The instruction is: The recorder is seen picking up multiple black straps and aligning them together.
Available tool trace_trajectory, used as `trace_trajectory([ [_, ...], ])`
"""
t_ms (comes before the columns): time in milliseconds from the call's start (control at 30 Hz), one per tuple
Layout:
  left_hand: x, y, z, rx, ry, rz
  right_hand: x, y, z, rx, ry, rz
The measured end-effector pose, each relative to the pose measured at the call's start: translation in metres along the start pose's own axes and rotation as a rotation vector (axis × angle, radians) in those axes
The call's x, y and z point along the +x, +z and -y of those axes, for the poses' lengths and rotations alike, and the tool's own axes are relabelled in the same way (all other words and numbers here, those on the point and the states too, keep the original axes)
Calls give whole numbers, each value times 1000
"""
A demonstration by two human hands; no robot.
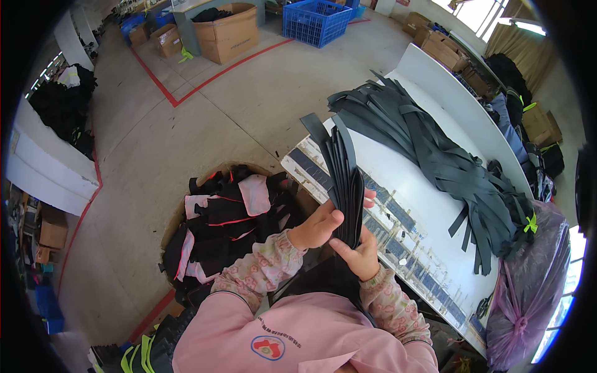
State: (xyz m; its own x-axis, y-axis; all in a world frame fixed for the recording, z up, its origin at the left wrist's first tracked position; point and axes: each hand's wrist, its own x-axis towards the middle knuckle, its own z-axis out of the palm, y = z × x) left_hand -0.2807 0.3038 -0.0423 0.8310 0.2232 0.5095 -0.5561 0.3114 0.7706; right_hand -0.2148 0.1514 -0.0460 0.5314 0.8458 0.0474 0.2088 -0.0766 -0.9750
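Observation:
A bundle of long, flat black strips (pixel 349 180) stands nearly upright in front of me, its loose upper ends fanning apart. My left hand (pixel 318 226) is closed around it from the left, and fingertips show past its right side. Lower down, my right hand (pixel 359 253) grips the bundle's bottom end, thumb across the front. Behind the bundle, a large heap of similar dark strips (pixel 429 149) lies spread over the white table (pixel 388 158). Parts of the fingers of both hands are hidden behind the strips.
At my left stands a carton full of black and pink sewn pieces (pixel 239 205). A purple plastic bag (pixel 528 286) hangs by the table's right end, near scissors (pixel 483 307). The table's near edge (pixel 398 242) is worn. Farther off are a blue crate (pixel 316 23) and a large carton (pixel 229 36).

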Motion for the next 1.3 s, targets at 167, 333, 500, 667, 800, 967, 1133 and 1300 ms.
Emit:
trace_trajectory([
  [167,-26,-11,18,77,-123,-65,-3,0,11,287,65,41],
  [333,-13,4,6,65,-21,-306,-3,1,11,190,-13,11],
  [500,24,-2,-28,-129,81,-426,-10,4,12,-165,-79,-29],
  [667,26,12,-16,-265,106,-137,-11,0,15,-174,-86,-71],
  [800,15,13,-17,-135,-121,-71,-16,-3,15,-171,-93,-68],
  [967,14,24,-20,-166,-48,1,-22,-4,17,-43,-38,-74],
  [1133,1,18,-4,-6,-183,166,-19,-14,32,-306,-155,10],
  [1300,7,29,-8,-104,-71,49,0,-94,109,-713,-320,377],
])
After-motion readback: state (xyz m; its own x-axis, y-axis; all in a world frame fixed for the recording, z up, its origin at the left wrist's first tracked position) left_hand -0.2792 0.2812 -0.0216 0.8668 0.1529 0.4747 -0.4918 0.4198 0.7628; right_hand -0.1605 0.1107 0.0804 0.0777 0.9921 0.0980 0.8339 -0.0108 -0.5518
